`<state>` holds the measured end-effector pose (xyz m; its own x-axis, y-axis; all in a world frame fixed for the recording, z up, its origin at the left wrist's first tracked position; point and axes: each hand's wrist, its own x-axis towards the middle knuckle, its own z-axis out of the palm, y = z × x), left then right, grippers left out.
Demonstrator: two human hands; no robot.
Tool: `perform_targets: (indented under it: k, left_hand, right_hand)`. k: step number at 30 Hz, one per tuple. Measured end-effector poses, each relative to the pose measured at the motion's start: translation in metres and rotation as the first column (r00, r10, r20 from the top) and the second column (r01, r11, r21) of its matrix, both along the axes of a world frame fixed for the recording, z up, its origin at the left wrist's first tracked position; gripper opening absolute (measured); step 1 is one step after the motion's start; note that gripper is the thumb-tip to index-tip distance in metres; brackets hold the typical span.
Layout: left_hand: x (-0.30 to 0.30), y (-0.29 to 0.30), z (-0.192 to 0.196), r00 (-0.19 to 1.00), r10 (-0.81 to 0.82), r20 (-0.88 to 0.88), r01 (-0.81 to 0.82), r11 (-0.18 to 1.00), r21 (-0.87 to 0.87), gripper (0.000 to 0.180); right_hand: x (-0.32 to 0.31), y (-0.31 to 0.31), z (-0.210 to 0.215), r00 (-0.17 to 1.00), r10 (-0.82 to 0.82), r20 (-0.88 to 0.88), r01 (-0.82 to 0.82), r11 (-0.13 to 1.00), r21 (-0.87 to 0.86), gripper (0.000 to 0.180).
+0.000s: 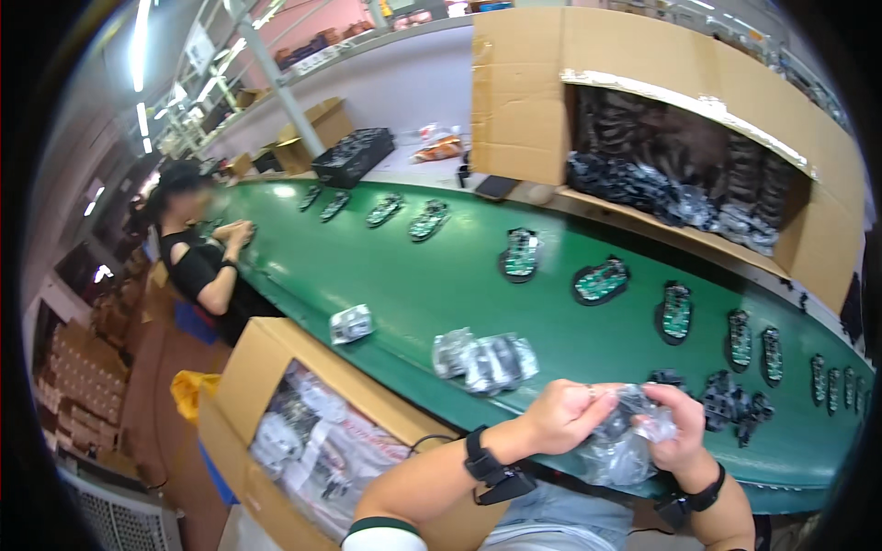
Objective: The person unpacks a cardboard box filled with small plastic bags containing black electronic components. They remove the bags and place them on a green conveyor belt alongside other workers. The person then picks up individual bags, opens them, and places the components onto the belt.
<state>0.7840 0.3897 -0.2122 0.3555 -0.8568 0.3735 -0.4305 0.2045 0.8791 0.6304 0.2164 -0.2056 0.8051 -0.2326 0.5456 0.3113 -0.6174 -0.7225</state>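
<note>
My left hand [577, 415] and my right hand [678, 428] are closed on a clear plastic bag [617, 457], which hangs crumpled between them over the near edge of the green belt [441, 285]. Fingers of both hands pinch its upper part; whatever is inside cannot be made out. Right of my hands lies a loose pile of small black plastic parts [726, 400]. On the left, several bagged parts [496, 362] sit together on the belt, and another bagged part [351, 324] lies apart, farther left.
Mouse-shaped black bases with green circuit boards [521, 254] form a line along the belt. Behind it stands a large cardboard box [519, 101] of dark parts. An open cardboard box [241, 367] of bagged parts is at my left. A co-worker [197, 248] works at the far left.
</note>
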Motion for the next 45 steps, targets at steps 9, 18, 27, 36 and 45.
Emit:
perform_targets:
  k: [9, 18, 27, 36, 45]
  left_hand:
    - [0.008, 0.008, 0.013, 0.963, 0.268, 0.039, -0.25, 0.935, -0.25, 0.019]
    - [0.009, 0.009, -0.002, 0.832, 0.03, -0.554, 0.101, 0.974, 0.205, 0.033]
    - [0.009, 0.01, 0.016, 0.961, -0.165, -0.22, 0.17, 0.985, 0.006, 0.042]
    - [0.02, 0.015, 0.01, 0.912, -0.289, -0.293, 0.294, 0.955, -0.027, 0.037]
    - [0.015, 0.01, 0.026, 0.632, 0.482, 0.607, -0.251, 0.868, -0.428, 0.03]
  right_hand:
    - [0.004, -0.001, 0.003, 0.965, 0.242, -0.101, -0.242, 0.97, 0.005, 0.054]
    - [0.007, 0.006, 0.001, 0.963, 0.268, 0.005, -0.265, 0.956, -0.126, 0.041]
    - [0.001, -0.006, -0.005, 0.989, 0.149, 0.0, -0.149, 0.988, 0.042, 0.016]
    - [0.003, -0.007, 0.002, 0.993, 0.104, 0.055, -0.102, 0.994, -0.026, 0.007]
    - [0.003, -0.013, 0.01, 0.987, -0.087, 0.135, 0.118, 0.963, -0.242, 0.017]
